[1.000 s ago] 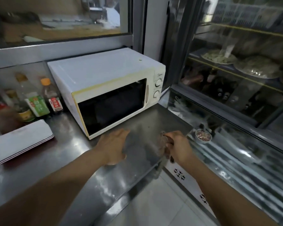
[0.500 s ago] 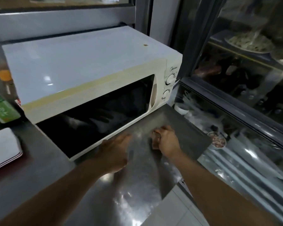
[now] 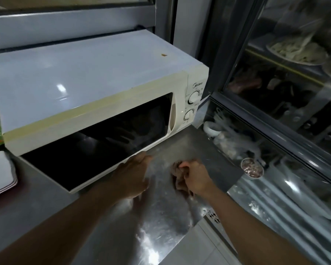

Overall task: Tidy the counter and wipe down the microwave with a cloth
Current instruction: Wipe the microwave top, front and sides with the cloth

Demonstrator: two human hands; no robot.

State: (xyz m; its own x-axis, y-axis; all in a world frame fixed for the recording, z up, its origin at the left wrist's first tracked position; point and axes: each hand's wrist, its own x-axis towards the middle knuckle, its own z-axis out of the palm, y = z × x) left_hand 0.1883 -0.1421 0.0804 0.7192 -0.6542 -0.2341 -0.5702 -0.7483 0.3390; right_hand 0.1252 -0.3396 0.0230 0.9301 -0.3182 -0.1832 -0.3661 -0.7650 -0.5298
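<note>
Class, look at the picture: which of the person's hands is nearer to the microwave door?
Left. The left hand lies flat on the counter, fingertips at the bottom edge of the microwave door. The right hand grips a cloth farther right, apart from the door.

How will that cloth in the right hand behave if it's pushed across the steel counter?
Probably floppy: the cloth sits bunched and creased in the right hand, so it will likely fold or drag unless pressed flat. The counter looks smooth and glossy, so it should slide easily.

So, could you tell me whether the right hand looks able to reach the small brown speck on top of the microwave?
Probably yes: the right hand grips the cloth, and nothing stands between it and the speck.
</note>
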